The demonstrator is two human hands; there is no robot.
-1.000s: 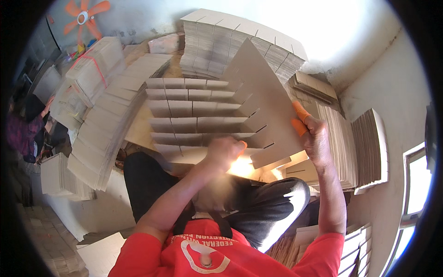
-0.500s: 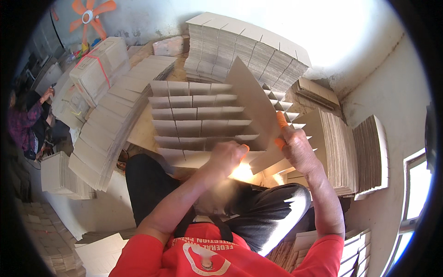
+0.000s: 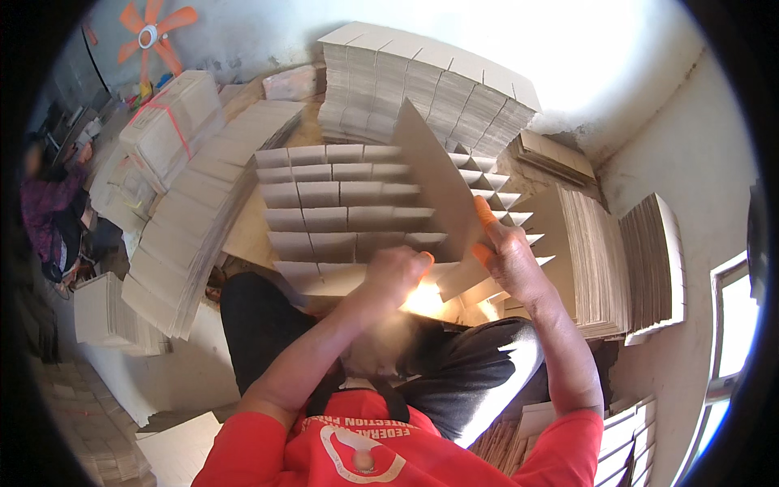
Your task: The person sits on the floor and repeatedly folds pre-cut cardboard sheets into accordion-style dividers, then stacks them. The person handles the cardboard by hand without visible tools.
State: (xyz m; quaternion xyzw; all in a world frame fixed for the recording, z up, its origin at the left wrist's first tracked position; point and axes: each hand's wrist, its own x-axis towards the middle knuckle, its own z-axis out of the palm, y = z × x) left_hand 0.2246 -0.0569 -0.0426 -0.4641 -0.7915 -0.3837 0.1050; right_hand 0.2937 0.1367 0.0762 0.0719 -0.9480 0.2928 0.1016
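A partition grid of cardboard strips stands on edge in front of me, several slotted rows running left to right. A wider cardboard strip crosses these rows at a slant, its pointed far end rising above them. My right hand, with orange covers on thumb and finger, is closed on the near right end of this crossing strip. At the grid's near side, my left hand is closed in a pinch by the nearest row, an orange cover on a digit; what sits between its fingertips is hidden. Small triangular strip ends stick out right of the crossing strip.
A tall stack of slotted cardboard stands behind the grid. More stacks flank it on the right and left. Taped cartons, an orange fan and another person are at far left. My crossed legs lie below the grid.
The view has shifted slightly. The grid's far rows sit a little lower, and the crossing strip has moved slightly left with my right hand. Both hands keep their closed grip.
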